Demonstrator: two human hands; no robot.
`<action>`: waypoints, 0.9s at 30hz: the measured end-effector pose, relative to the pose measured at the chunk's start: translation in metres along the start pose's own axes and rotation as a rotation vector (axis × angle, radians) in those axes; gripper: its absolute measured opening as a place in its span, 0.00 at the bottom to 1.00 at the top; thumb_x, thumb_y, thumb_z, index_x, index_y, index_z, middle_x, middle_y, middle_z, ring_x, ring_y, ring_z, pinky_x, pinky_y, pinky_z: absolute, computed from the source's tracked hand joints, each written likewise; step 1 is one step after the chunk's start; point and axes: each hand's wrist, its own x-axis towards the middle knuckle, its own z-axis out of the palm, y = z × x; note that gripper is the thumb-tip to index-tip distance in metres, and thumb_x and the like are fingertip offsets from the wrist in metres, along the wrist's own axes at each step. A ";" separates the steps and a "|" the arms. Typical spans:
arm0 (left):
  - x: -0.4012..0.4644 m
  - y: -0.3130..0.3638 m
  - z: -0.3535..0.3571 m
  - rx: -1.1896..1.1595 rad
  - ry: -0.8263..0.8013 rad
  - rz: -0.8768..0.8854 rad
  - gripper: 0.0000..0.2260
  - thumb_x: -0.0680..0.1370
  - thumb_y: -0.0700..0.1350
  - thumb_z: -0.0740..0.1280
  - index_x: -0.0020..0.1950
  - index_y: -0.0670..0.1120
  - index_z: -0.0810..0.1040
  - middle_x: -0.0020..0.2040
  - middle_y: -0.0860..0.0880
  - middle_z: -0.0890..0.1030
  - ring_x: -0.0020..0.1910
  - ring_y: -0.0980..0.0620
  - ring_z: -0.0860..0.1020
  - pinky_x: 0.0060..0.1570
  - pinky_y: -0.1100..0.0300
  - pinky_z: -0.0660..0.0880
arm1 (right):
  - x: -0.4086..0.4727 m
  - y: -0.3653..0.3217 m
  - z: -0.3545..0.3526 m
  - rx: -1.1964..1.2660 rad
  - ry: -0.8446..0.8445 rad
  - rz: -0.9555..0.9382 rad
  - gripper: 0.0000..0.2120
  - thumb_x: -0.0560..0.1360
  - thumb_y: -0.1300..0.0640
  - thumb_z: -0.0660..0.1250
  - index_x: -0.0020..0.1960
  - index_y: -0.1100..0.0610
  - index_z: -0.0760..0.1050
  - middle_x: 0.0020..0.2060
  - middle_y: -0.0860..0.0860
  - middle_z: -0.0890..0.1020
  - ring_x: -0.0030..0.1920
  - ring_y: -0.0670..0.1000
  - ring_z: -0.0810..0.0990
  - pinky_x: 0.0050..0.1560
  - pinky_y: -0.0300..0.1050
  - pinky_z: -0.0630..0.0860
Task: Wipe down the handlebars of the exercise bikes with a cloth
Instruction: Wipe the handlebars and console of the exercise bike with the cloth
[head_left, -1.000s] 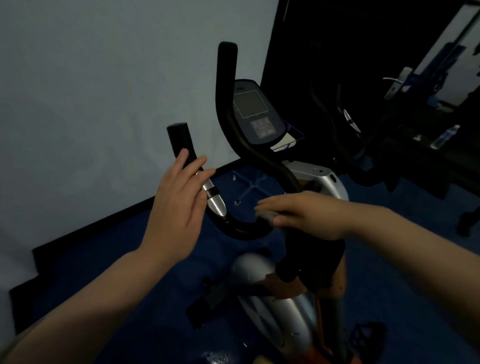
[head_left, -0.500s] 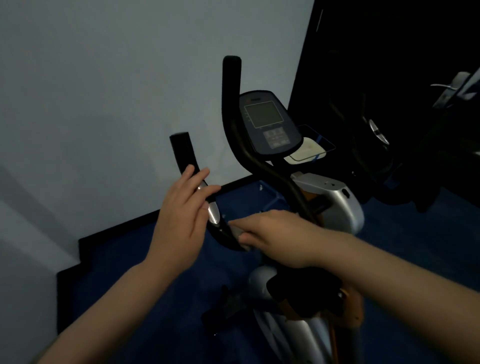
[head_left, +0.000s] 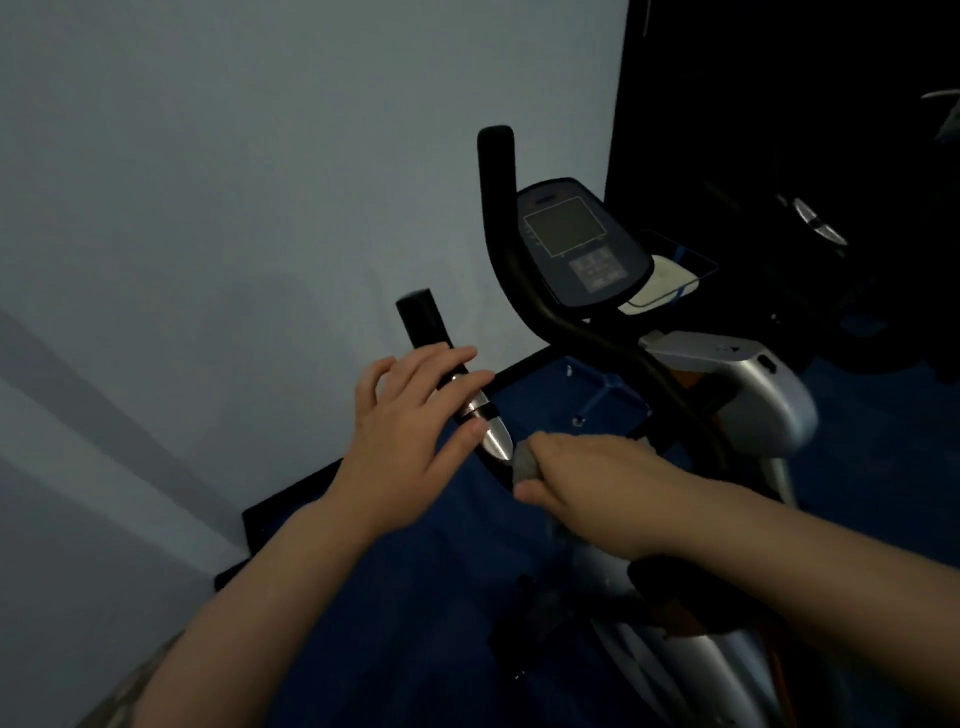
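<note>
Handlebars (head_left: 550, 312): one black bar, two upright ends | cloth (head_left: 524, 464): one grey wad, pressed on the bar's low bend | right hand (head_left: 597, 478): curled round cloth | left hand (head_left: 410, 436): fingers straight, resting against near grip | console (head_left: 576, 249): one | bike: one

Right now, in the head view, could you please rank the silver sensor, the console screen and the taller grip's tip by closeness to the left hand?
1. Silver sensor, at the left hand.
2. Console screen, up right.
3. Taller grip's tip, highest.
</note>
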 end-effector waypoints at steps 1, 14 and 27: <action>0.003 -0.003 0.000 0.009 -0.006 0.025 0.18 0.80 0.58 0.53 0.67 0.56 0.71 0.73 0.55 0.67 0.74 0.55 0.60 0.69 0.52 0.51 | 0.005 -0.009 0.003 0.040 0.042 0.066 0.15 0.80 0.43 0.53 0.54 0.54 0.66 0.46 0.49 0.73 0.43 0.50 0.72 0.43 0.47 0.70; 0.029 -0.046 -0.019 -0.165 0.134 0.094 0.20 0.80 0.46 0.56 0.73 0.48 0.65 0.76 0.51 0.61 0.76 0.54 0.58 0.73 0.53 0.52 | 0.053 -0.071 0.026 0.164 0.676 0.434 0.15 0.82 0.46 0.48 0.60 0.52 0.67 0.50 0.50 0.78 0.44 0.51 0.78 0.37 0.45 0.67; 0.024 -0.063 -0.028 -0.817 -0.029 -0.013 0.20 0.81 0.46 0.53 0.74 0.51 0.62 0.73 0.59 0.64 0.71 0.68 0.61 0.69 0.73 0.55 | 0.098 -0.060 -0.001 0.459 0.659 0.660 0.26 0.81 0.43 0.42 0.46 0.55 0.75 0.40 0.53 0.80 0.37 0.52 0.76 0.35 0.48 0.72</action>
